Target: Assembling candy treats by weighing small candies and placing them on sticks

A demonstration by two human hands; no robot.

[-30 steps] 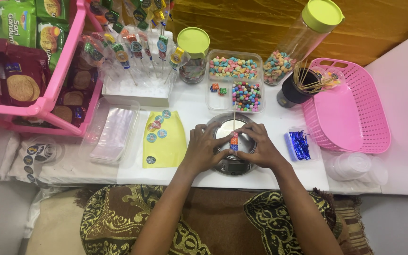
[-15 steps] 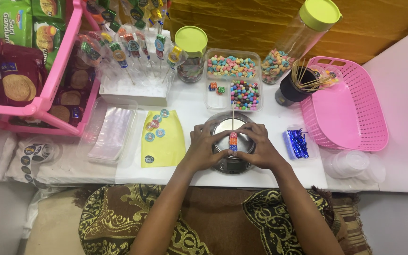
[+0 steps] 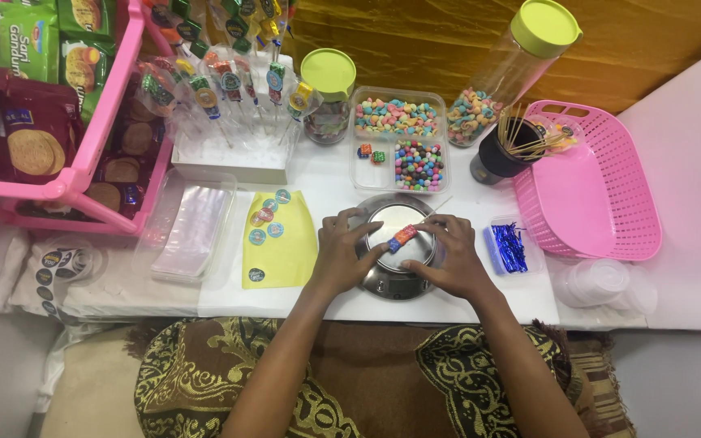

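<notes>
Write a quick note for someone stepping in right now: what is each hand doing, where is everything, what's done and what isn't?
Left hand and right hand: both pinch a candy skewer, held tilted over the metal scale.
Supplies: candy tray behind the scale, stick cup and blue ties to the right, clear bags and sticker sheet to the left.
Done: wrapped skewers stand in the white block.
Left: this skewer is unwrapped.

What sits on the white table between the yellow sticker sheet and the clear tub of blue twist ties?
The round steel scale, with both hands over it, in the head view.
</notes>
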